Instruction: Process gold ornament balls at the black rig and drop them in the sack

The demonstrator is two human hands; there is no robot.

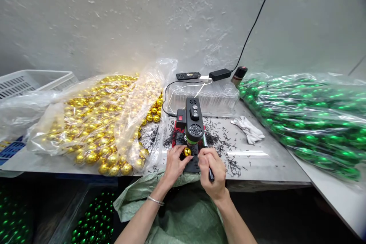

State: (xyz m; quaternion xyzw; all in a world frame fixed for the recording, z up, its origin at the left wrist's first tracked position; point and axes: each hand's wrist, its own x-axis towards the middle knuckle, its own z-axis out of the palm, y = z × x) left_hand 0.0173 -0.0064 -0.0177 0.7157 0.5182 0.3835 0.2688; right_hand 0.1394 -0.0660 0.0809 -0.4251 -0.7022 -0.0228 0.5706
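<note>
We seem to be positioning the ball [187,151]: our left hand [175,162] pinches it at the machine's [195,120] seven o'clock — our right hand [214,171] grips the lever [211,175] at five — and next calls for steadiness.

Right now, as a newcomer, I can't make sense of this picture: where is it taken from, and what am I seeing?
There is no robot: these are a person's bare hands, seen by a head-worn camera looking forward and down. The left hand holds a gold ball at a small black machine; the right hand grips a lever. On the table are bagged gold balls at left, bagged green balls at right, crumpled white fabric and scattered black bits.
</note>
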